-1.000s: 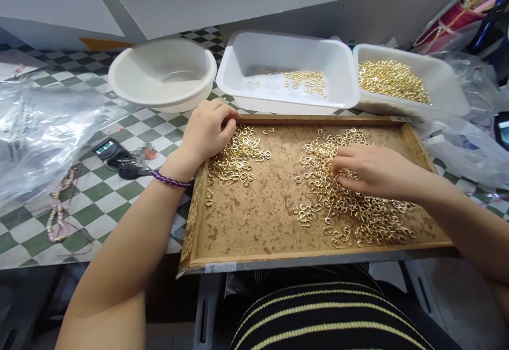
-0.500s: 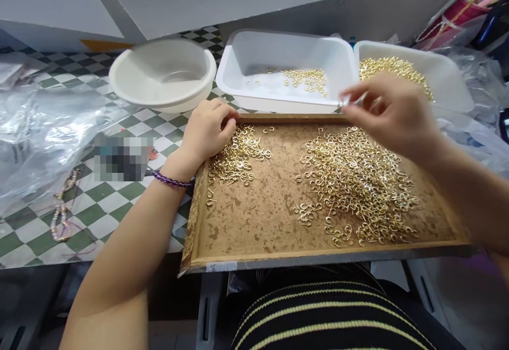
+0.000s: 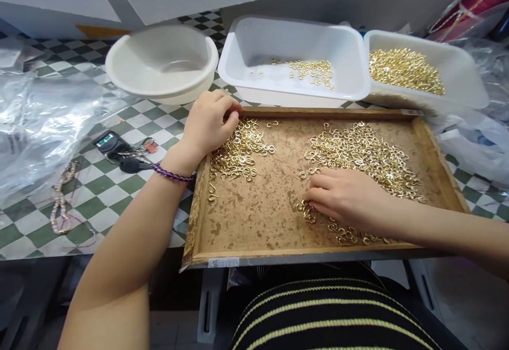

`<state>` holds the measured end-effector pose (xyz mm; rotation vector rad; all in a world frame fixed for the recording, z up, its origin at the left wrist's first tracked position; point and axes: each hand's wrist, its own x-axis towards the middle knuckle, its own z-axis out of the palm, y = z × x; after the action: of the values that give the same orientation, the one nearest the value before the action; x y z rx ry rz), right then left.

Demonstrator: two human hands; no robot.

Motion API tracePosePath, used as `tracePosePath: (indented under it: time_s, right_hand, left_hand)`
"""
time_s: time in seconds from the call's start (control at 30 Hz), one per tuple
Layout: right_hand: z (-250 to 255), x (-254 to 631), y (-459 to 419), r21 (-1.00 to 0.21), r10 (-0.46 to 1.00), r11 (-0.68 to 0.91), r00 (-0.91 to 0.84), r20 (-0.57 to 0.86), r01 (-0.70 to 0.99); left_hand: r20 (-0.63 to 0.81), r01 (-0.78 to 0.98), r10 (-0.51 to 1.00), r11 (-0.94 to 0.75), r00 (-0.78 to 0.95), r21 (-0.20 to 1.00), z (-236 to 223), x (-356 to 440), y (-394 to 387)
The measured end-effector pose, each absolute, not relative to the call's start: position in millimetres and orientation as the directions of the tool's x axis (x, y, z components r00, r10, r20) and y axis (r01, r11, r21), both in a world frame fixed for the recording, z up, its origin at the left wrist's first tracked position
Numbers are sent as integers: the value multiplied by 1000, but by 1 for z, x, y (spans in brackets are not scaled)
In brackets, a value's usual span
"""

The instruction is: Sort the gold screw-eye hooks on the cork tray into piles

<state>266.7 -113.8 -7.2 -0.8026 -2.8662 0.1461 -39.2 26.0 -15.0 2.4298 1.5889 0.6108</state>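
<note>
A wooden tray (image 3: 254,222) lies in front of me with two heaps of small gold hooks. My left hand (image 3: 209,124) rests curled on the tray's far left corner, fingers closed over the small heap of hooks (image 3: 238,151); what they pinch is hidden. My right hand (image 3: 345,199) lies palm down on the near edge of the large heap of hooks (image 3: 366,154), fingers together and pressing on the hooks at the heap's left end.
Behind the tray stand a round white basin (image 3: 161,63), a white tub (image 3: 294,58) with a few hooks and a white tub (image 3: 421,69) full of hooks. Keys (image 3: 119,154) and a bead string (image 3: 59,207) lie on the checkered tablecloth at left, beside plastic bags (image 3: 40,122).
My right hand rose from the large heap to the white tubs half a second ago, then came back down onto the heap's near left end. The left hand has stayed put.
</note>
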Motion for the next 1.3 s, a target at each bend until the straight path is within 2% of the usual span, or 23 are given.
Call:
tracePosePath:
  time_s: [0.17,0.33,0.43,0.5,0.57,0.77,0.83,0.9,0.97,1.0,1.07,1.17,1.23,1.3]
  right_hand:
    - [-4,268,-113,-85,477,879,-867,144,470]
    - [-2,268,-113,-68,492,870,-853,173,488]
    - [4,269,-118,-188,515,857,-821,247,480]
    - [6,268,-123,-331,518,836,-829,212,437]
    - [3,268,-127,-424,512,805,-847,145,414]
    - [5,275,-99,-477,655,708,-737,166,521]
    - [24,281,-77,-436,752,648,-616,234,625]
    - [45,286,-59,-332,820,554,-433,373,763]
    - [57,287,-52,-222,779,537,-378,501,814]
    - [57,286,-54,-171,726,590,-425,541,789]
    - [44,282,-67,-103,579,772,-627,520,627]
    - [11,272,-94,-128,380,925,-867,324,357]
    - [-6,267,-109,-166,370,926,-904,216,339]
    - [-14,265,-118,-158,402,913,-894,199,376]
  left_hand:
    - [247,822,905,-419,346,385,-13,-38,25]
    - [250,824,902,-425,352,374,-14,-39,25]
    - [251,828,900,-429,357,361,-14,-39,26]
    - [250,829,901,-426,354,363,-14,-39,26]
    - [248,829,904,-421,349,367,-14,-38,25]
    - [225,844,911,-406,345,350,-13,-38,25]
    - [228,846,910,-407,345,344,-14,-38,26]
    - [238,847,908,-409,343,340,-15,-39,26]
    - [239,848,909,-408,342,338,-15,-39,26]
    - [235,849,910,-407,342,338,-15,-39,26]
    - [223,850,913,-401,341,343,-15,-39,26]
    - [227,842,913,-403,340,359,-16,-39,27]
    - [242,833,907,-414,344,367,-17,-40,27]
    - [254,829,902,-423,348,365,-18,-40,28]
